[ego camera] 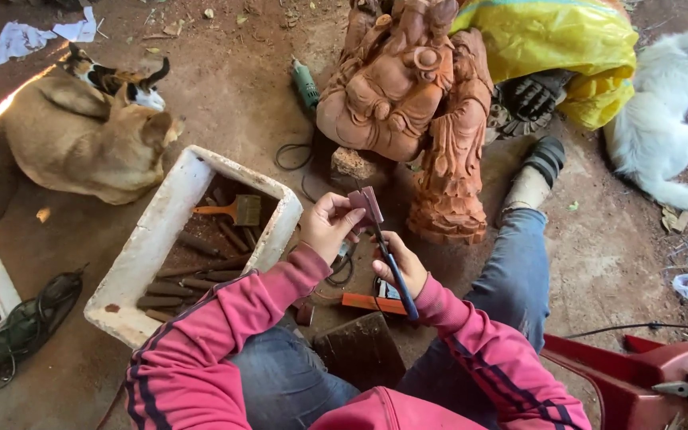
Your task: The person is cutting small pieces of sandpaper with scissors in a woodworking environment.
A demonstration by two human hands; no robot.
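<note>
My left hand pinches a small folded piece of sandpaper at chest height. My right hand grips a thin dark-handled tool whose tip meets the sandpaper. Both sleeves are pink. Just beyond the hands lies a large reddish-brown carved wooden statue, tilted on the dirt floor between my legs. A wooden block and an orange-handled tool lie under my hands.
A white foam box with several chisels and a brush stands at left. A tan dog and a cat lie beyond it. A green power tool, a yellow bag, a white animal and a red plastic chair surround me.
</note>
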